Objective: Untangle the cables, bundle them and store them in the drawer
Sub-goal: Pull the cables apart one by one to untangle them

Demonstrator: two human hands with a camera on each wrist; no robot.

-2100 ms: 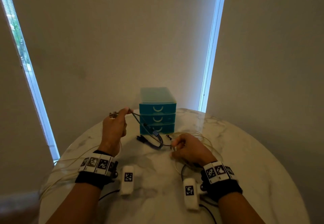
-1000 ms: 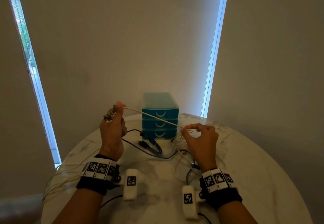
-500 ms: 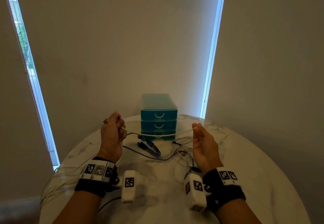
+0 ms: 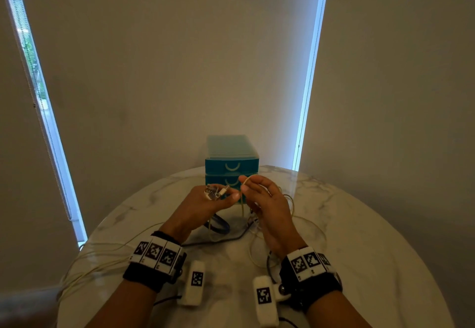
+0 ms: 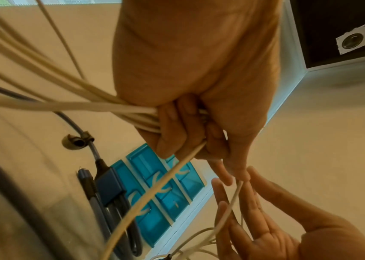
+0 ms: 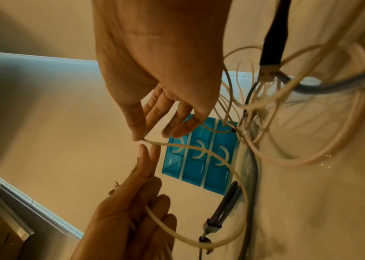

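The hands have been brought together since half a second ago: the white cable [image 4: 243, 208] is pinched by the right hand [image 4: 267, 207], while gathered loops and plugs are gripped by the left hand [image 4: 205, 205]. Beyond, dark cables [image 4: 218, 226] lie tangled on the surface [image 4: 359, 250], before the closed teal drawer unit [image 4: 231, 158] near its far edge.

Right hand [image 6: 154, 58] pinching white cable [image 6: 199, 149], left hand [image 6: 132, 216] apparently gripping it, teal drawers [image 6: 208, 163] behind
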